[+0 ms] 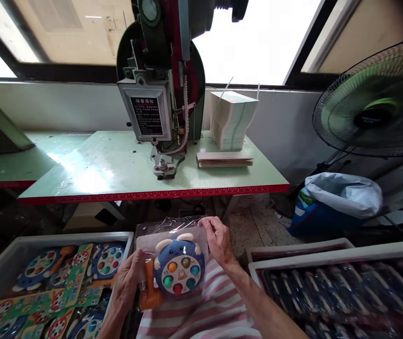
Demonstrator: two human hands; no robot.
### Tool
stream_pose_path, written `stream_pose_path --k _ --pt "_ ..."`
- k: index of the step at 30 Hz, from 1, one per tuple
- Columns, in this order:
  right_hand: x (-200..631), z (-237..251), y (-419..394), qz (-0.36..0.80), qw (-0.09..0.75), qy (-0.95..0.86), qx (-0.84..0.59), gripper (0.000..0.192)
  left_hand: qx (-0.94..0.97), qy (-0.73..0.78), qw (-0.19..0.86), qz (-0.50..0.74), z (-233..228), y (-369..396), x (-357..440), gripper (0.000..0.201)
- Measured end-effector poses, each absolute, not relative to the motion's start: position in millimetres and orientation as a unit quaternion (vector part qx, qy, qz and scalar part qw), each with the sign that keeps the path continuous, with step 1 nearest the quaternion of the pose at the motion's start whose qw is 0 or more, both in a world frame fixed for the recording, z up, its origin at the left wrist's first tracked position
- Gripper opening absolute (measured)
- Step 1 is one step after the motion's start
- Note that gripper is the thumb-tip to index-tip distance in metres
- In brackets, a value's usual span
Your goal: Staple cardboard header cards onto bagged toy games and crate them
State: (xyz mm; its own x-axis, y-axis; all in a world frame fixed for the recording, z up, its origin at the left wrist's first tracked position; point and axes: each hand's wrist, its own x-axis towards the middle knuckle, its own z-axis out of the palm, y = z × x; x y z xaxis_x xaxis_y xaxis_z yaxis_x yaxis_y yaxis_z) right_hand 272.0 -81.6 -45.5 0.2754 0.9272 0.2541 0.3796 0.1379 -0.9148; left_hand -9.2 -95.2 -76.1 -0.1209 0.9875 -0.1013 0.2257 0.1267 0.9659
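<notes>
A clear plastic bag (144, 233) is held up over my lap between both hands. Inside it lie a blue animal-faced toy (180, 264) with coloured round buttons and an orange toy hammer (151, 287). My left hand (127, 278) grips the bag's left edge beside the hammer. At the bag's upper right corner, my right hand (218, 240) pinches the plastic near its top edge. Straight ahead, beyond the bag, a green stapling-type machine (168, 94) stands on a pale green table (116, 174) with a red edge.
A tall stack of cards (232, 122) and a low stack (225, 160) sit right of the machine. At left, a white crate (70, 237) holds bagged toys and printed cards; another crate (328, 254) at right holds packed toys. A fan (371, 113) stands above a blue sack (328, 212).
</notes>
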Motion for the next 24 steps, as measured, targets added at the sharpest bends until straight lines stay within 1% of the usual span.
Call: stream_pose_path --k 2,4,6,8,11,15,20,22,24 --pt "257.5 -43.5 -78.1 0.256 0.533 -0.535 -0.603 0.042 0.511 0.596 0.436 0.44 -72.1 -87.5 -12.4 0.058" --pt "247.7 -44.1 -70.9 0.25 0.539 -0.523 -0.611 0.044 0.506 0.609 0.409 0.454 -66.7 -78.4 -13.3 0.058" --pt "243.6 -47.3 -61.9 0.219 0.543 -0.511 -0.63 0.045 0.473 0.627 0.398 0.474 -63.4 -72.3 -12.5 0.061" --pt "243.1 -52.4 -54.2 0.182 0.541 -0.506 -0.647 0.046 0.44 0.633 0.405 0.492 -63.9 -71.7 -11.3 0.062" --pt "242.3 -60.6 -50.6 0.17 0.522 -0.515 -0.658 0.048 0.407 0.623 0.425 0.515 -69.1 -78.1 -10.8 0.06" --pt "237.7 -64.7 -56.1 0.204 0.506 -0.535 -0.645 0.047 0.401 0.602 0.432 0.538 -70.5 -80.7 -15.8 0.052" --pt "243.6 -56.6 -54.4 0.245 0.527 -0.534 -0.614 0.042 0.469 0.564 0.405 0.545 -55.3 -63.3 -29.5 0.036" --pt "249.6 -51.7 -50.7 0.267 0.542 -0.542 -0.583 0.039 0.473 0.553 0.423 0.539 -47.0 -56.7 -34.7 0.036" --pt "255.6 -47.9 -46.7 0.29 0.557 -0.553 -0.548 0.035 0.457 0.534 0.464 0.54 -39.2 -52.7 -39.2 0.039"
